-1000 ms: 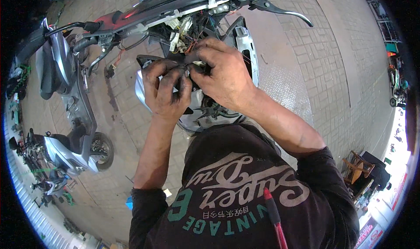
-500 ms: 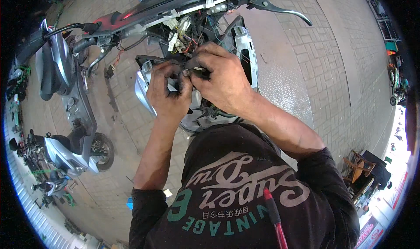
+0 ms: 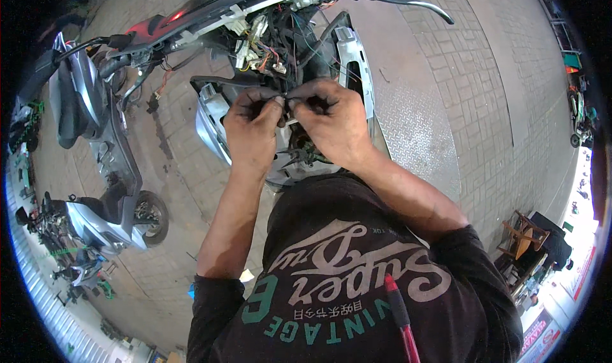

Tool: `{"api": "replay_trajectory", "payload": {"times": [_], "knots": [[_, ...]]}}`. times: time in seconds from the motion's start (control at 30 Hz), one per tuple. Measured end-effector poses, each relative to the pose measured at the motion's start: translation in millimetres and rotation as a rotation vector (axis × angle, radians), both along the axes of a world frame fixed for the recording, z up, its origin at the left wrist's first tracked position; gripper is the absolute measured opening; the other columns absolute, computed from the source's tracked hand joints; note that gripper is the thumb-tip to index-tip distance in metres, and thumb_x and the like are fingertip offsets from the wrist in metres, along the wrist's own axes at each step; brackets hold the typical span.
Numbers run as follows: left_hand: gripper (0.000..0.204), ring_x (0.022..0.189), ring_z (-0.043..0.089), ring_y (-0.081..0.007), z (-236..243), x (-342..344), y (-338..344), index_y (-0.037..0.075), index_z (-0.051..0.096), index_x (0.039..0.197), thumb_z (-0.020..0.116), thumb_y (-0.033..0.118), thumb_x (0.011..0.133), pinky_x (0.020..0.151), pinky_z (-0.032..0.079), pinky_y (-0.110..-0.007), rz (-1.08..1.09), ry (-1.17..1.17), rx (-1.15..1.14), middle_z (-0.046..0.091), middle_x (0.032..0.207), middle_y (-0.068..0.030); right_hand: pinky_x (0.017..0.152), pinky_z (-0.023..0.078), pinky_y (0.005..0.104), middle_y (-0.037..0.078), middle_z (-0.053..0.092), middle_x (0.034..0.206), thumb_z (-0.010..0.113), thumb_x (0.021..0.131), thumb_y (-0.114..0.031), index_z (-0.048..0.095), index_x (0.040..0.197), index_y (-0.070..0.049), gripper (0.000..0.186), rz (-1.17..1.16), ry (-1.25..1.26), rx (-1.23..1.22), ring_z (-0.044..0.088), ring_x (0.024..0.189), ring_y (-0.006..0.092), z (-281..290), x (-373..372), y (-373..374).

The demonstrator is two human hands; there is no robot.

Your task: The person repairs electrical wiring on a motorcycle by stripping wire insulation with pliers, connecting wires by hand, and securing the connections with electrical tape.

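My left hand (image 3: 253, 128) and my right hand (image 3: 331, 122) meet in front of the opened front of a scooter (image 3: 280, 57), whose cover is off and whose coloured wiring (image 3: 264, 44) is bare. Both hands pinch the same thin dark wire (image 3: 285, 97) between thumb and fingers, fingertips almost touching. Below the hands sits the silver headlight housing (image 3: 213, 127) with dark parts inside. The handlebar and brake lever (image 3: 408, 0) run above.
Parked scooters (image 3: 95, 140) stand on the paved ground to the left. A metal chequer plate (image 3: 414, 133) lies to the right of the scooter. A red-handled tool (image 3: 398, 312) hangs at my dark shirt. Wooden chairs (image 3: 523, 235) stand at the far right.
Both hands have shifted slightly, the left hand moving up to meet the right; the fingers now pinch the wire closer together.
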State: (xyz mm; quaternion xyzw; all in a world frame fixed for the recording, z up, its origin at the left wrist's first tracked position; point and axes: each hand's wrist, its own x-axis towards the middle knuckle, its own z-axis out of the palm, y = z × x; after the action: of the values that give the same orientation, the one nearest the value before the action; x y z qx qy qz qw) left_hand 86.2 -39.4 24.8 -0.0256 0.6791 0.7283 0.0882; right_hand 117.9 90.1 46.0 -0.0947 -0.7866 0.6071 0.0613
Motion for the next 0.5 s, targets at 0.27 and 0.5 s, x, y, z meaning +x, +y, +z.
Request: {"api": "replay_trajectory", "payload": {"times": [0.27,0.5], "knots": [[0.007,0.070,0.051,-0.0064,-13.3,10.6,28.4,0.000,0.058,0.085,0.062,0.000,0.080,0.064,0.041,-0.020,-0.061,-0.065,0.107,0.058,0.078,-0.0013,0.064,0.049,0.0288,0.010,0.064,0.076,0.062,0.075,-0.001,0.059,0.086,0.006,0.014,-0.158,-0.166,-0.348,0.061,0.071,0.0140,-20.4,17.3,18.3],[0.024,0.082,0.057,-0.0113,-11.5,7.0,39.8,-0.002,0.053,0.102,0.058,-0.005,0.079,0.076,0.045,-0.024,-0.129,-0.112,0.311,0.061,0.089,-0.0070,0.060,0.048,0.0252,0.008,0.064,0.077,0.063,0.079,-0.001,0.060,0.089,0.004,0.011,-0.194,-0.165,-0.553,0.059,0.067,0.0111,-17.9,25.0,28.1]]}}
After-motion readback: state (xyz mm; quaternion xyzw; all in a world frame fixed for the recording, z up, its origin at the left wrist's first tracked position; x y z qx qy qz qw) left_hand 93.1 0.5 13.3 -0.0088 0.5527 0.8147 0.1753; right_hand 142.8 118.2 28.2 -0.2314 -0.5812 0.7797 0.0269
